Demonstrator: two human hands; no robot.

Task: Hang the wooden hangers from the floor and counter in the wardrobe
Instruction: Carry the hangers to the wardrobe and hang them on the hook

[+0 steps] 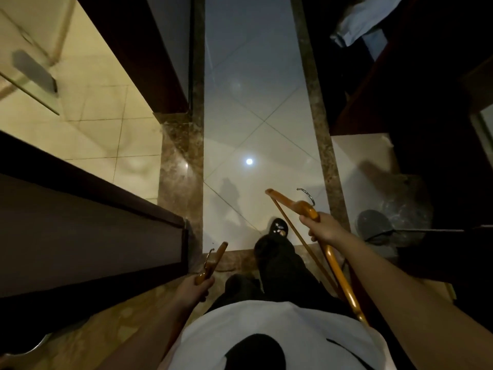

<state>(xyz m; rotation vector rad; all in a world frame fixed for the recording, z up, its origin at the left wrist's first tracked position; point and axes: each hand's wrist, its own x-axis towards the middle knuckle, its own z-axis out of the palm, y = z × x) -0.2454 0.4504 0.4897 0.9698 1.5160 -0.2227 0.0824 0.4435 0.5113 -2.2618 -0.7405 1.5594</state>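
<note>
Gleaming tile floor (250, 124) — marble-edged, wardrobe (373, 108) alongside

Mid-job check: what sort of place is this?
Likely a hallway in a home or hotel room: glossy tiled floor, marble border strip, dark wooden panels either side. The left hand grips the left hanger, the right hand the right hanger.
</note>
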